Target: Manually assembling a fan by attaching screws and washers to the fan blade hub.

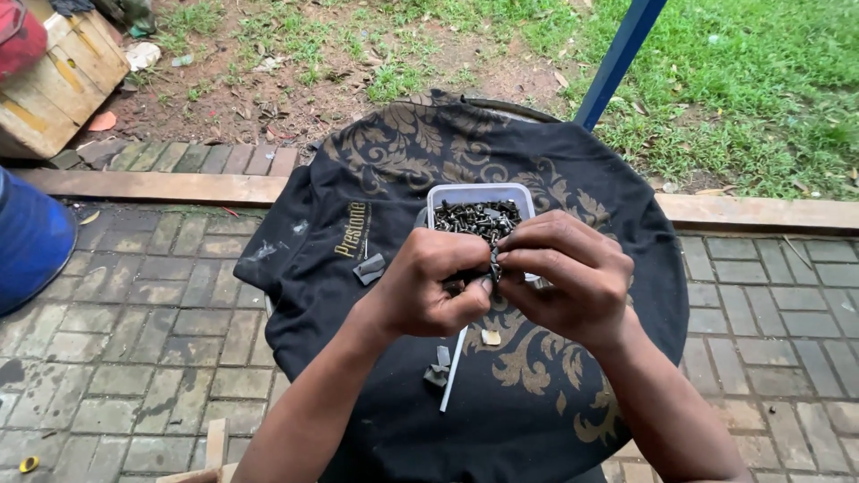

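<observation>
Left hand (pixel 436 291): centre of frame, fingers curled, pinching a small dark metal part (pixel 494 265) from the left.
Right hand (pixel 564 273): meets it from the right, fingertips closed on the same part, as if to steady it.
Part: between both hands, just below the tub (pixel 479 192); shape unclear.
Tub: white, full of dark screws, kept close for reach.
Cloth (pixel 376 179): black, draped over a round table.
Hidden: the tub's near edge behind the fingers; a white stick (pixel 452 371) runs under the left hand.

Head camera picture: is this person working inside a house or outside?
Outside, probably a yard or patio. There is grass, bare dirt and brick paving. Both hands work over a cloth-covered round table.
</observation>
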